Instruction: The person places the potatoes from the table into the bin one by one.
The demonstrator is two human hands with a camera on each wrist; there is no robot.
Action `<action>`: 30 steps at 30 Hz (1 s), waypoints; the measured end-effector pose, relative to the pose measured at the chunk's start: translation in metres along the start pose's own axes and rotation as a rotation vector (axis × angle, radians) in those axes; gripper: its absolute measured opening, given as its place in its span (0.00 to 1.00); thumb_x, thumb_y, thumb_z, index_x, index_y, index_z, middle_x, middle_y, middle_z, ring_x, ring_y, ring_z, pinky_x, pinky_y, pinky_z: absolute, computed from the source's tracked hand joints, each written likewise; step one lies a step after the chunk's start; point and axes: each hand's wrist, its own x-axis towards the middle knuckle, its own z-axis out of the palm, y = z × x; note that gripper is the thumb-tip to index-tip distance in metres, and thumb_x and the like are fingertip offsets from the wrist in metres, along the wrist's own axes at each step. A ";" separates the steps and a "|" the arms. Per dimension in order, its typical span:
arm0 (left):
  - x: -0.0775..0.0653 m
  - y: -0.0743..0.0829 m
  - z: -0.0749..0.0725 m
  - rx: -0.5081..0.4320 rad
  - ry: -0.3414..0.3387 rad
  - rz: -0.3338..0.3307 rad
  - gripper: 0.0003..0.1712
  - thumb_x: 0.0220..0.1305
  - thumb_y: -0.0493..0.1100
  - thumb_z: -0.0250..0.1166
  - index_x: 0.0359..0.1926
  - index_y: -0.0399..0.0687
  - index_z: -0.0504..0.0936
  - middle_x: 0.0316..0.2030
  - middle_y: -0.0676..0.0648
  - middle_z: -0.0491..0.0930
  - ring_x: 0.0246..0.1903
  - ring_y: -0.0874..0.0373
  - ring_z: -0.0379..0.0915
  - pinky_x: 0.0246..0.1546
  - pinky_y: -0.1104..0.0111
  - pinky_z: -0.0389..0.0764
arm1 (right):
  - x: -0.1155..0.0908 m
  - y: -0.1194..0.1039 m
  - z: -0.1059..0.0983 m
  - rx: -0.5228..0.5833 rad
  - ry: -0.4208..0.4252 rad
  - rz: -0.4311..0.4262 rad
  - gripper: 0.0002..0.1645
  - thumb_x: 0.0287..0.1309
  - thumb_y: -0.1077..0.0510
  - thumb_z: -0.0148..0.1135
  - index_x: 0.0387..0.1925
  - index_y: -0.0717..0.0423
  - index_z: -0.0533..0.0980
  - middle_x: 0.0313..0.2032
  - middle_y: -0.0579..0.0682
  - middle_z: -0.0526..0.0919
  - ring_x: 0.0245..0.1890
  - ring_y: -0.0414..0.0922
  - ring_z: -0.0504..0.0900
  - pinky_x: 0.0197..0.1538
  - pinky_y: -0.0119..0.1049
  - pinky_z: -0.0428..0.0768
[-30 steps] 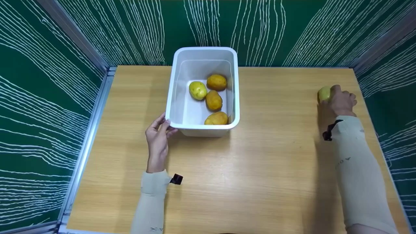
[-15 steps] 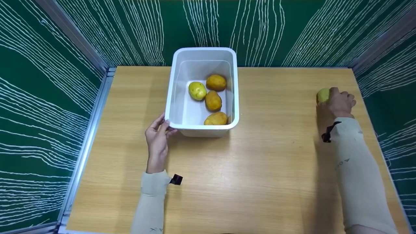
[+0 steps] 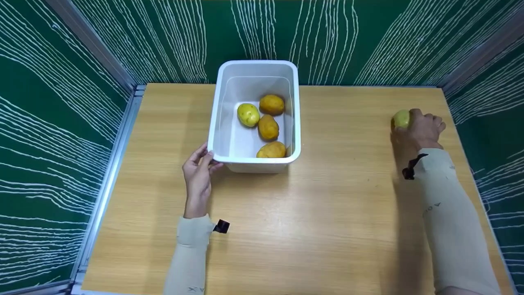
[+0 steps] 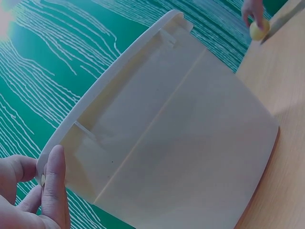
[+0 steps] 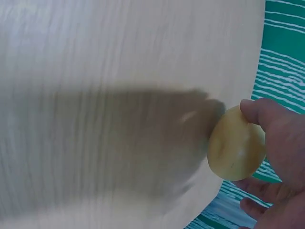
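A white plastic bin (image 3: 257, 159) stands at the back of the table, holding a greenish-yellow potato (image 3: 248, 114) and several browner ones, such as the potato (image 3: 272, 104) behind. My left hand (image 3: 198, 176) pinches the bin's near left corner at the rim; the left wrist view shows thumb and fingers (image 4: 55, 179) on either side of that rim. Far to the right, my right hand (image 3: 425, 130) grips a pale yellow potato (image 5: 237, 144) between thumb and fingers. Part of this potato is hidden by the hand in the head view.
The wooden table (image 3: 327, 229) has green walls with white wavy lines (image 3: 323, 37) behind it and at both sides. A metal rail (image 3: 110, 180) runs along its left edge. Table surface lies between the bin and my right hand.
My right hand and its potato have shifted slightly left in the last half second. The left hand keeps its hold on the bin, which stays in place.
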 end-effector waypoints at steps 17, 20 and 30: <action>0.001 0.000 0.001 0.006 0.017 -0.012 0.22 0.73 0.24 0.57 0.66 0.23 0.75 0.46 0.40 0.73 0.27 0.59 0.79 0.29 0.75 0.90 | 0.003 -0.045 -0.009 -0.043 0.030 -0.222 0.43 0.73 0.51 0.65 0.78 0.63 0.59 0.66 0.79 0.64 0.66 0.75 0.56 0.70 0.74 0.59; 0.000 0.000 0.001 0.002 0.020 -0.010 0.22 0.73 0.24 0.58 0.66 0.23 0.75 0.45 0.40 0.74 0.27 0.59 0.79 0.28 0.75 0.90 | 0.001 -0.056 -0.009 -0.059 0.027 -0.267 0.43 0.72 0.51 0.66 0.79 0.63 0.59 0.67 0.79 0.64 0.66 0.75 0.57 0.70 0.74 0.60; -0.001 0.001 0.001 0.013 0.021 -0.028 0.23 0.74 0.24 0.57 0.67 0.24 0.74 0.46 0.41 0.73 0.28 0.59 0.79 0.29 0.75 0.90 | -0.009 -0.094 -0.006 -0.144 0.118 -0.482 0.40 0.66 0.56 0.72 0.73 0.64 0.66 0.60 0.76 0.71 0.63 0.74 0.65 0.69 0.75 0.65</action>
